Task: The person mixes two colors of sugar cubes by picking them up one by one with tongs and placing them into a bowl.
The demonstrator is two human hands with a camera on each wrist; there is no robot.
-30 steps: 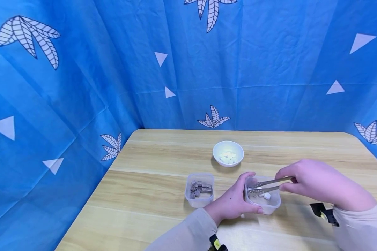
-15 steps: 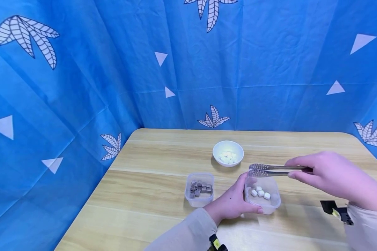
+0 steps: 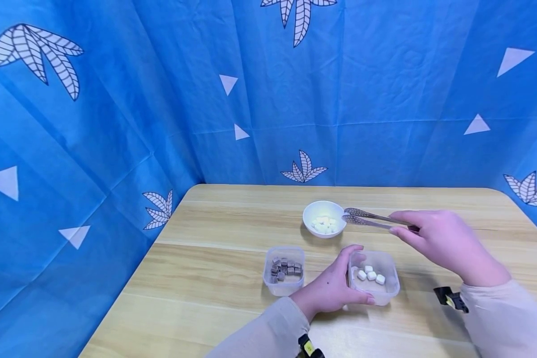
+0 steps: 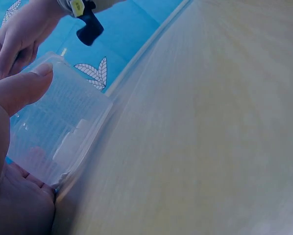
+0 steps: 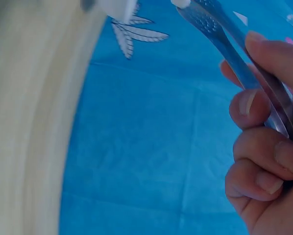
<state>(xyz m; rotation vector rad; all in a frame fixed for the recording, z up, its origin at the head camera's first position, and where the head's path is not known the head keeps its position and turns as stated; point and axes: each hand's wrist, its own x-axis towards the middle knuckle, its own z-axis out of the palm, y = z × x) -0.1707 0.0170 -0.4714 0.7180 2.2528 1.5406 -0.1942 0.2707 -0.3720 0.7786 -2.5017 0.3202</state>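
Note:
My right hand [image 3: 447,246] holds metal tongs [image 3: 360,214], their perforated tips at the right rim of the white bowl [image 3: 312,213]. A small white cube [image 5: 181,3] sits at the tongs' tips in the right wrist view. Several white pieces [image 3: 324,226] lie inside the bowl. My left hand [image 3: 326,291] grips a clear plastic container [image 3: 388,261] by its left side, thumb in front and fingers at the back. Several white cubes [image 3: 371,275] rest on its floor. In the left wrist view, my thumb [image 4: 31,90] presses the container's wall.
Left of my left hand stands a second clear container [image 3: 288,290] with several dark grey-brown cubes [image 3: 284,269] in it. Everything is on a light wooden table [image 3: 197,278]. A blue patterned cloth [image 3: 376,99] hangs behind the table and along its left side.
The tongs have risen out of the right container and moved up and left to the bowl's rim. My left hand stays on the container.

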